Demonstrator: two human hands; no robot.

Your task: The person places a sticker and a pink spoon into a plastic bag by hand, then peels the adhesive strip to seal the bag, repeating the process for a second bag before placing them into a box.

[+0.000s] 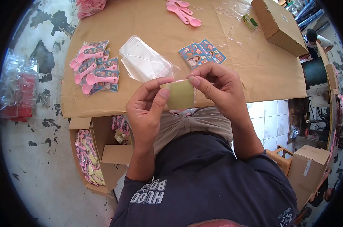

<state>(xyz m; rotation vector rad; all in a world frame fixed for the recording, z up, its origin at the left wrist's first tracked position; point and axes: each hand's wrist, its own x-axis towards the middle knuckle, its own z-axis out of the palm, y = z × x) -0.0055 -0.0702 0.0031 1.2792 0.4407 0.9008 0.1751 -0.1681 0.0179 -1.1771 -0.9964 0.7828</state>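
Note:
Both hands are raised over the table's near edge, holding a small packet with a yellow-green card [180, 95] in clear film between them. My left hand [147, 104] pinches its left side between thumb and fingers. At its upper right corner, my right hand [220, 89] closes thumb and forefinger on the film. A bit of pink shows at the packet's top edge. Just beyond lie clear plastic bags [141, 56] in a stack and printed blue cards [201, 54]. To the left is a pile of packed pink spoons with cards [97, 70].
Loose pink spoons [181, 11] lie at the far side of the brown-covered table [254, 81], near a tape roll [249, 21] and a cardboard box [279, 26]. An open carton [111, 170] of packed spoons stands below left. A person [319, 41] is at far right.

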